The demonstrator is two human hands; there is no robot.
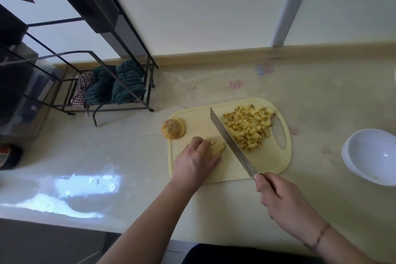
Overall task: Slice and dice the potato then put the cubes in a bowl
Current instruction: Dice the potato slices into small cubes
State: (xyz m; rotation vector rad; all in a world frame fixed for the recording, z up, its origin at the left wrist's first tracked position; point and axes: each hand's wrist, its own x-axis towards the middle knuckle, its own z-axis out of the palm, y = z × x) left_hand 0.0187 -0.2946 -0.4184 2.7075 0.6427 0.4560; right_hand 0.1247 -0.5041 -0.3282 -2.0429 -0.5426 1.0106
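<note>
Most of the dicing looks done: a big heap of potato cubes [249, 127] sits on the cutting board [231, 169], toward its handle-hole end. The left hand [196, 162] presses down on the last few potato strips [217, 146] near the board's middle, fingers curled over them to pin them. The right hand [276, 194] is wrapped around the handle of the knife [232, 142], just off the board's near edge, with the blade angled across the board between the strips and the heap, its edge right beside the strip ends. A rounded potato end piece [173, 128] lies at the board's far left corner, not cut up. The white bowl [372, 156] waits on the counter [128, 156] well to the right of the board, and no cubes show inside it. So what's left, by my read: chop those last strips, then move everything into the bowl.
</note>
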